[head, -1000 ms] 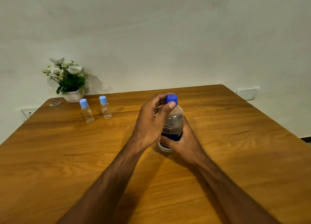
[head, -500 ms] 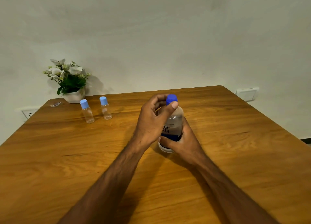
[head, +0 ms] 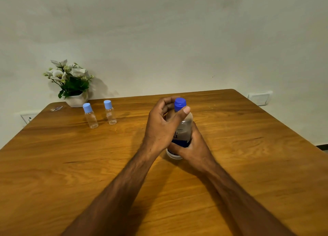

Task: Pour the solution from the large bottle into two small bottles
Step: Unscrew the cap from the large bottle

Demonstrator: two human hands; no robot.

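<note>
Since the frame half a second earlier, little has shifted: left hand (head: 162, 124) remains curled at the blue cap (head: 180, 103), thumb tip laid against the cap's lower edge, fingers arched behind it; right hand (head: 192, 146) remains wrapped round the lower body of the large bottle (head: 184, 129).

Item: large bottle, clear plastic, dark blue label band, upright, base on the wooden bench (head: 248, 147), roughly at the middle of the bench. Cap on. Liquid level not readable behind the hands.

Item: left hand, fingers and thumb bent round the cap, pinching it; how firm the contact of the far fingers is cannot be told.

Item: right hand, fingers closed round the bottle at the label, thumb across the front near the base.

Item: left small bottle (head: 90, 116), clear, light blue cap, upright, near the far left corner of the bench.

Item: right small bottle (head: 110, 112), same kind, just beside the first, apart from it, both capped and both well apart from the large bottle.

Item: white pot of white flowers (head: 71, 81), at the far edge behind the small bottles, against the wall.

Item: small scrap (head: 56, 108), at the far left corner; kind not discernible.
</note>
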